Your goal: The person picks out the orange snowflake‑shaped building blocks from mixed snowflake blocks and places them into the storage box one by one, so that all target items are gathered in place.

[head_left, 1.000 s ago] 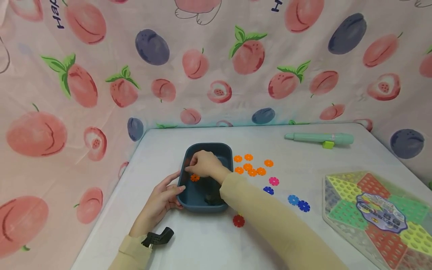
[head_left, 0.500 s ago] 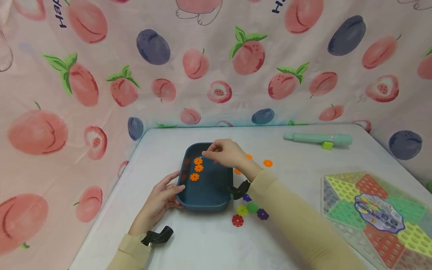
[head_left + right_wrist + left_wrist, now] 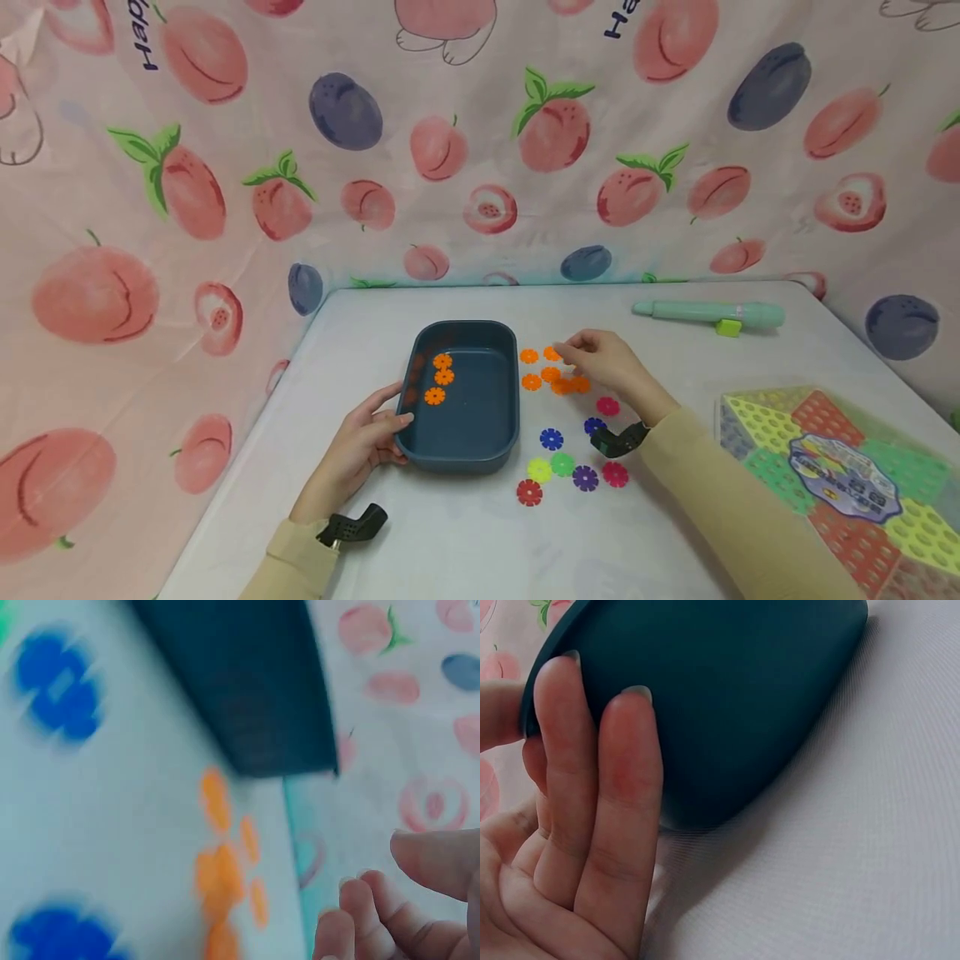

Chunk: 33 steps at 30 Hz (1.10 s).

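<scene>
A dark blue rectangular tray [image 3: 491,417] stands on the table, with three orange flower-shaped plastic discs [image 3: 444,377] in a column on its left side. My left hand [image 3: 360,446] holds the tray's left wall, thumb at the rim and fingers along the outside. In the left wrist view, the fingers [image 3: 630,765] lie against the outer wall. To the tray's right, my right hand [image 3: 607,367] hovers over several loose orange discs [image 3: 532,382]. Its thumb and fingertips stand apart in the right wrist view, with nothing between them. It partly hides the group.
Nearer me lie single discs: blue [image 3: 551,439], yellow [image 3: 539,470], green [image 3: 562,464], purple [image 3: 585,478], red [image 3: 529,492] and pink [image 3: 616,474]. A patterned hexagonal game box [image 3: 810,467] sits at the right. A mint-green pen-like tube [image 3: 697,311] lies at the back right.
My right hand has moved from inside the tray out to the right, over the loose orange discs. The three orange discs in the tray are uncovered. My left hand has stayed on the tray.
</scene>
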Available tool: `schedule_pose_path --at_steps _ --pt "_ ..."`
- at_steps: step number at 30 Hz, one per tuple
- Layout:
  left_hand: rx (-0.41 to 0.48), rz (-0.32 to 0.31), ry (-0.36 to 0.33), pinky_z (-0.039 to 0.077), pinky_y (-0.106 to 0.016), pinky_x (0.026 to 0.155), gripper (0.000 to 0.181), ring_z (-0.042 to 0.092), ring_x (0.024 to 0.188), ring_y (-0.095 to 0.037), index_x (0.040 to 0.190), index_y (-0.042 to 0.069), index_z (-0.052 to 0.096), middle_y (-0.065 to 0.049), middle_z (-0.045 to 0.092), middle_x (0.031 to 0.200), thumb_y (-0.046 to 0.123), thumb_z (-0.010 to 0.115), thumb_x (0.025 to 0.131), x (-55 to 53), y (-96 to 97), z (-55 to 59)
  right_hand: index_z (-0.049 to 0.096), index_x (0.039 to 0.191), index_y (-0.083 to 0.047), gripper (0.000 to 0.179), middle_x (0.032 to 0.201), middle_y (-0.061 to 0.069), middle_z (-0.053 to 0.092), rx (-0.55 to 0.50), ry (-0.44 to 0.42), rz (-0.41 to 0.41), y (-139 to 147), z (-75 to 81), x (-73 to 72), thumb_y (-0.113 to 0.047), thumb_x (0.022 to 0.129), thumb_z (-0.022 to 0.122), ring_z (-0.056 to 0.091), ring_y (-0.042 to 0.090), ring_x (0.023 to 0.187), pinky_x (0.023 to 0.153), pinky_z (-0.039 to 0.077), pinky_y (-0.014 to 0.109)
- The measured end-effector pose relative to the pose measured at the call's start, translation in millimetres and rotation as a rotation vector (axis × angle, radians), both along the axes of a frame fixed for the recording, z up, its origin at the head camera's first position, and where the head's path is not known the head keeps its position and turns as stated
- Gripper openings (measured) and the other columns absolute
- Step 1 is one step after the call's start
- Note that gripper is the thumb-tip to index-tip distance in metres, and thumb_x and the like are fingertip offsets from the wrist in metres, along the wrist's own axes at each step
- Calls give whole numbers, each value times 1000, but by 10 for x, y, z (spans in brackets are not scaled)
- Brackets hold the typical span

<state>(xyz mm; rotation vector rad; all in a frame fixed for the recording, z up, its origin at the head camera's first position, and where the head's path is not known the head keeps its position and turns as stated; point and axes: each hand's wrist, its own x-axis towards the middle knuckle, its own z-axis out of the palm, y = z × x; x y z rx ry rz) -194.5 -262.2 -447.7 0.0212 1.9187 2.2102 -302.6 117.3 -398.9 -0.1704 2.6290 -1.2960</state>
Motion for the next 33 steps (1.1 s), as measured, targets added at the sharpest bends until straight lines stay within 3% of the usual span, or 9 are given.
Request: schedule_pose_path --at_steps 9,16,23,33 --pt "7 1 10 60 -37 64 68 64 59 -16 158 13 37 -11 66 90 12 69 97 28 13 8 66 115 -6 37 99 10 64 108 53 -31 425 -306 101 -38 99 68 56 26 84 71 50 32" --pt "20 -3 12 59 -36 64 68 65 59 -16 158 13 36 -10 66 90 12 67 98 28 16 16 67 128 -15 39 100 7 64 121 99 66 457 -453 98 -37 96 72 56 26 90 75 49 34" --pt "13 -3 7 60 -36 64 68 65 59 -16 158 12 36 -12 67 92 12 68 98 30 20 17 69 129 -18 39 91 3 61 163 156 111 405 -533 110 -34 94 74 54 23 83 69 47 34" --pt "13 -2 13 60 -36 65 68 65 59 -16 158 12 36 -11 66 90 12 68 98 36 19 9 71 121 -16 33 92 3 62 159 170 77 390 -514 138 -32 93 76 54 24 86 72 46 34"
